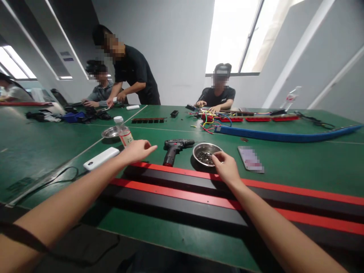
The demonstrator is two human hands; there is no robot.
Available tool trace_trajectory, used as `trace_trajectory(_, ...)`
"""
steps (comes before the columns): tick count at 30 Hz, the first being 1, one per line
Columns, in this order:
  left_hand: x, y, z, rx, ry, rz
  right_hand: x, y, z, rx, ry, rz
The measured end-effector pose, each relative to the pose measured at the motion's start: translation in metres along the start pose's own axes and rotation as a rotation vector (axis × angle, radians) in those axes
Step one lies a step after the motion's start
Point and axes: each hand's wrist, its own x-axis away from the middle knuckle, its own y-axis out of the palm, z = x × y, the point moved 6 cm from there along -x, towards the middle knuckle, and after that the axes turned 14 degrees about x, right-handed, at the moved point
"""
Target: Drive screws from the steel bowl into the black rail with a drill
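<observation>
My left hand point(139, 150) hovers over the far red-topped bar, between a plastic bottle point(124, 132) and a cordless drill point(174, 149). Its fingers reach to the right and nothing shows in them. At the right rim of a metal bowl point(196, 152) with small dark screws point(205, 157), my right hand point(226, 167) has its fingertips pinched together. Whatever they may hold is too small to make out. The drill lies on its side, bit towards the bowl. Two long black bars with red tops, a far one point(176, 171) and a near one point(182, 193), lie crosswise before me.
Right of the bowl lies a phone point(250, 159). A white power bank point(101, 158) and a second metal bowl point(109, 132) are at left. Beyond are a blue strip point(270, 135), coloured wires point(209, 118) and a black slotted strip point(148, 120). Several people work across the green table point(159, 235).
</observation>
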Motion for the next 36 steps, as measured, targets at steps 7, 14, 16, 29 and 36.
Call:
trace_trajectory(7,-0.056,0.1,0.037,0.435,-0.392,-0.211,-0.006,-0.001,0.01,-0.032,0.043,0.031)
trace_trajectory(14,-0.05,0.105,0.032,0.819,-0.48,-0.206,-0.004,-0.003,-0.006,0.226,-0.104,0.03)
trace_trajectory(16,-0.045,0.101,0.033,0.95,-0.494,-0.189,-0.005,-0.003,-0.005,0.296,-0.095,0.017)
trace_trajectory(29,0.01,0.055,0.085,1.862,-0.224,-0.147,-0.008,0.015,-0.002,0.444,-0.065,-0.203)
trace_trajectory(36,0.045,0.087,0.091,1.836,-0.345,-0.291,-0.03,0.02,-0.012,0.735,-0.017,-0.284)
